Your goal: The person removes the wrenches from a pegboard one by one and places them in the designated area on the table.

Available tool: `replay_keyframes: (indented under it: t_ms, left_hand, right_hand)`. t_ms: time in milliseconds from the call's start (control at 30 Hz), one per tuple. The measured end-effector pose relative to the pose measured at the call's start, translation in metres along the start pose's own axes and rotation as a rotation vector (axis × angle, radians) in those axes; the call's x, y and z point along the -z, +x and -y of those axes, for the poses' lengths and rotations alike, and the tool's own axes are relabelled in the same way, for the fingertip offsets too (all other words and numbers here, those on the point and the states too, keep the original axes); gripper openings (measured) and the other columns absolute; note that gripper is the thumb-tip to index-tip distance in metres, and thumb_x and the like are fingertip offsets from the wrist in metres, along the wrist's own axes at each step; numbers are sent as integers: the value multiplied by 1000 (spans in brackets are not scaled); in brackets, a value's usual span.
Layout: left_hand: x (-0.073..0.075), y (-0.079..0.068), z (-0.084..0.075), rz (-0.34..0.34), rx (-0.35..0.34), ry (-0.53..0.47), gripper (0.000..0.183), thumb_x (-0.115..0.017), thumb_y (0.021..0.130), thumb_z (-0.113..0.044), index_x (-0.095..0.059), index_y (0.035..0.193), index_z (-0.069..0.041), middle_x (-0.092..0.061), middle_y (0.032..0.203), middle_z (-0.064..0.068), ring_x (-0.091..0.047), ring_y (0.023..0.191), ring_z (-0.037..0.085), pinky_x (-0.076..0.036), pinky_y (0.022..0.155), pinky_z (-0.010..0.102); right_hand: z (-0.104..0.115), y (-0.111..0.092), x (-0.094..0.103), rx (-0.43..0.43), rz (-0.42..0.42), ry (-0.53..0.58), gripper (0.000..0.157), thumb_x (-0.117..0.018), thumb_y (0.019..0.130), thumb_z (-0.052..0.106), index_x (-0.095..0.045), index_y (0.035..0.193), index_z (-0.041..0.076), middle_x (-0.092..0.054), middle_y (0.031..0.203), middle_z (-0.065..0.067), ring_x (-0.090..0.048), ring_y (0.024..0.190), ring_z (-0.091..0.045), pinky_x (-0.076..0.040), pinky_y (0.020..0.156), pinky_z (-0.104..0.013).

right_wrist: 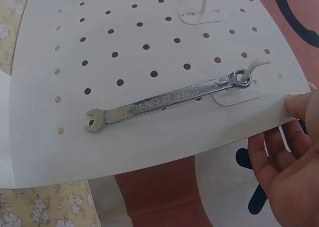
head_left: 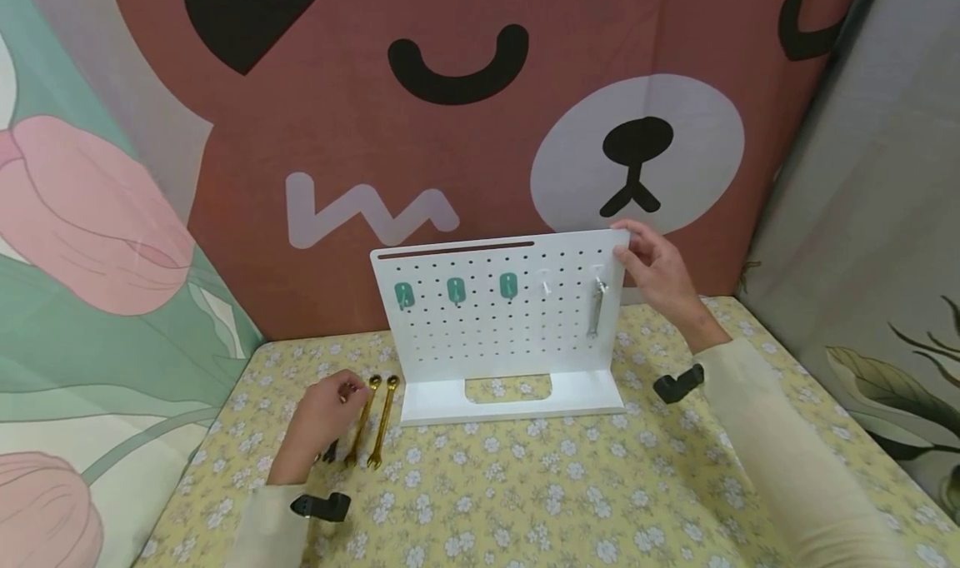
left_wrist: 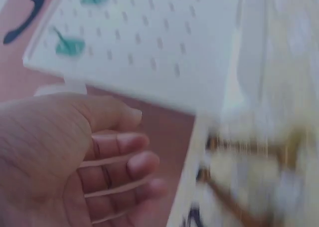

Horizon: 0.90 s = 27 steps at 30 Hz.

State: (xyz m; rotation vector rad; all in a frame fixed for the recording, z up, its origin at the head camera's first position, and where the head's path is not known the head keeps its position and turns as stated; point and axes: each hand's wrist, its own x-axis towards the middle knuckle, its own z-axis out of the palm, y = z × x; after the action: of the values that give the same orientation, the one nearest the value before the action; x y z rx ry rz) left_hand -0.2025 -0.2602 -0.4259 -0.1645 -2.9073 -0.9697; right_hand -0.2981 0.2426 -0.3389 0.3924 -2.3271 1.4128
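My right hand [head_left: 658,270] grips the upper right corner of a white pegboard [head_left: 495,335], thumb on the front and fingers behind. A silver combination wrench [right_wrist: 159,98] hangs by its ring end from a white hook [right_wrist: 256,67] near that hand. My left hand [head_left: 326,414] is over the table left of the board, its fingers loosely bent with nothing seen between them in the left wrist view. Beside it lie two gold wrenches, one [head_left: 383,422] fully visible and the other [head_left: 363,422] partly covered by the hand. A dark tool end [head_left: 331,451] shows beneath it.
Three green hooks, at left [head_left: 404,295], middle [head_left: 456,290] and right [head_left: 508,286], and a bare white hook [head_left: 546,285] are on the board. A flowered yellow cloth [head_left: 525,485] covers the table. Behind it hangs a printed bear curtain [head_left: 337,118].
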Motion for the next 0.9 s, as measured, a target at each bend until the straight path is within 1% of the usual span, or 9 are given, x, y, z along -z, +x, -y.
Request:
replay_keyframes:
  t_ms: [100, 200, 267, 367, 500, 633, 733, 833, 900]
  left_hand:
    - [-8, 6, -21, 36, -88, -104, 13, -64, 104, -18, -69, 109, -7, -62, 87, 1, -55, 71, 18, -48, 61, 37]
    - [-19, 13, -43, 62, -196, -174, 10, -67, 102, -15, -71, 108, -7, -64, 90, -1, -60, 82, 17, -53, 73, 38]
    - [-28, 19, -57, 80, -253, -219, 8, -68, 101, -14, -71, 106, -9, -65, 91, -3, -62, 85, 17, -54, 77, 39]
    - [-42, 28, -77, 114, -325, -277, 6, -68, 101, -15, -72, 106, -12, -66, 90, -4, -63, 86, 17, -54, 78, 40]
    - [-64, 40, -99, 155, -392, -337, 8, -67, 102, -16, -71, 107, -11, -66, 88, -5, -63, 85, 16, -54, 77, 38]
    - [-84, 49, -117, 170, -417, -371, 8, -68, 102, -15, -71, 106, -10, -66, 87, -5, -63, 84, 16, -54, 77, 37]
    - [-96, 53, -130, 177, -411, -380, 7, -68, 101, -14, -72, 106, -11, -67, 88, -5, -63, 84, 15, -54, 77, 36]
    - [-107, 57, -142, 185, -398, -385, 8, -68, 101, -14, -71, 107, -10, -67, 90, -6, -63, 85, 13, -53, 77, 34]
    - [-114, 59, -150, 189, -391, -388, 10, -68, 101, -13, -71, 109, -8, -68, 93, -5, -63, 88, 13, -54, 80, 32]
  right_hand:
    - [1, 0, 0, 0, -4, -5, 40, -53, 109, 27, -52, 149, 20, -65, 126, -15, -62, 107, -22, -52, 96, -35]
    - [0, 0, -1, -3, -4, 0, 40, -54, 109, 28, -52, 149, 20, -65, 126, -15, -62, 107, -21, -51, 97, -37]
    - [0, 0, -1, -6, 1, 6, 41, -54, 109, 29, -52, 149, 20, -65, 126, -15, -62, 108, -21, -51, 98, -39]
    - [-1, 0, -1, -3, -5, -1, 40, -53, 109, 28, -53, 148, 20, -65, 126, -15, -61, 107, -21, -50, 99, -39]
    - [-1, -1, 0, 4, -17, -15, 39, -53, 109, 27, -53, 148, 20, -65, 126, -15, -61, 106, -21, -50, 96, -36]
    - [-1, -2, -1, -5, -11, -9, 40, -53, 109, 28, -52, 148, 20, -65, 127, -15, -62, 107, -23, -51, 98, -41]
    - [-1, -2, -1, -13, -7, -3, 40, -53, 109, 28, -52, 149, 21, -65, 128, -15, -62, 108, -23, -50, 100, -47]
    - [-2, -1, -1, -8, -6, -3, 40, -53, 109, 28, -52, 149, 19, -65, 127, -15, -62, 107, -23, -50, 99, -45]
    - [-1, 0, -1, -1, -8, -5, 41, -53, 109, 28, -52, 149, 17, -65, 126, -16, -62, 106, -22, -51, 97, -39]
